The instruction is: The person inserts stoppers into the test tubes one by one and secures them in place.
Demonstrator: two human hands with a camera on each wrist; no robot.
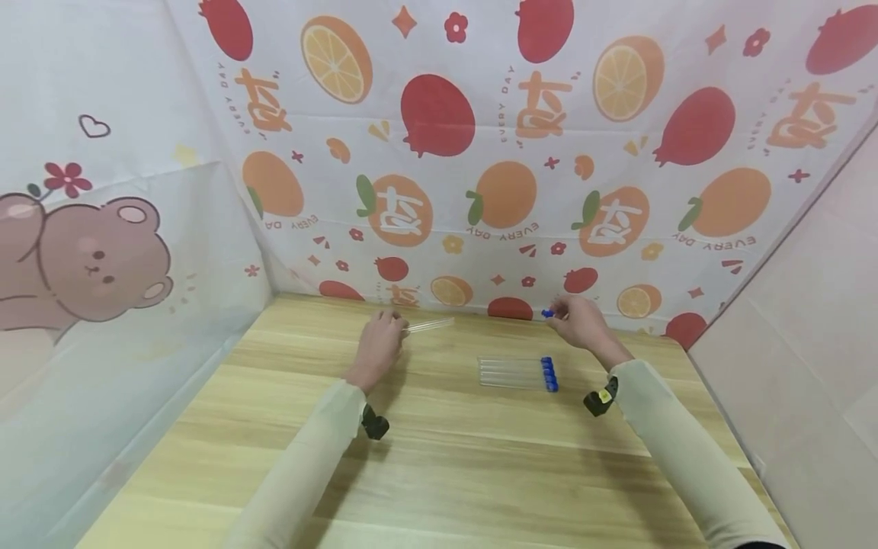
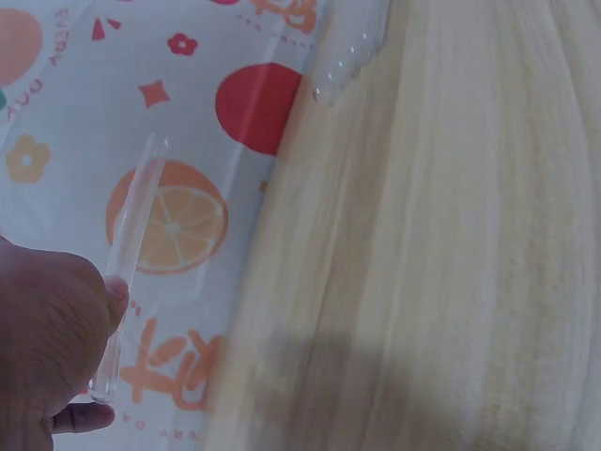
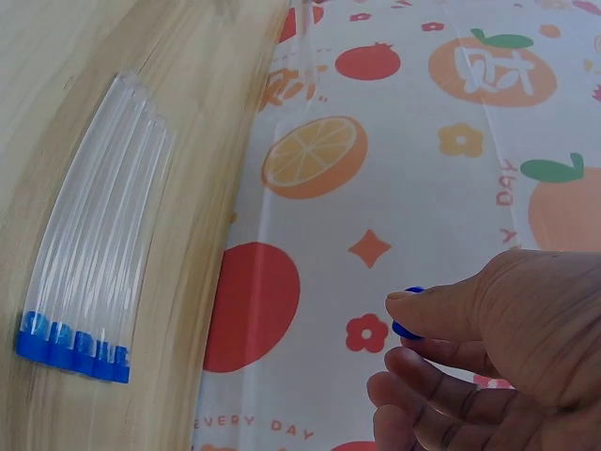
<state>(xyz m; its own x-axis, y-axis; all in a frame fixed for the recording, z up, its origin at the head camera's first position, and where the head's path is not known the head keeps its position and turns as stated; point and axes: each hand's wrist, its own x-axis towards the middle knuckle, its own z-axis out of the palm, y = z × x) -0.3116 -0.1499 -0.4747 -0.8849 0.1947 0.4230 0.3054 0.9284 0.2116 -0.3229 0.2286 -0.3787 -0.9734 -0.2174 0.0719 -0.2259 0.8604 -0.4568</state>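
Observation:
Pinched in my left hand (image 1: pixel 381 345) is a clear, uncapped test tube (image 2: pixel 137 221), its free end pointing toward the right in the head view. My right hand (image 1: pixel 581 322) holds a small blue cap (image 3: pixel 408 325) between thumb and forefinger, well apart from that tube. Between the hands, nearer the front, several clear test tubes with blue caps (image 1: pixel 513 373) lie side by side on the table. Their capped ends point right. The right wrist view shows these capped tubes (image 3: pixel 94 225) at its left, touched by neither hand.
The wooden table (image 1: pixel 439 465) meets a fruit-printed cloth (image 1: pixel 439 175) at its back edge, just behind both hands. A bear-printed cloth (image 1: pixel 103 259) hangs at the left, and a pale wall (image 1: pixel 809 305) stands at the right.

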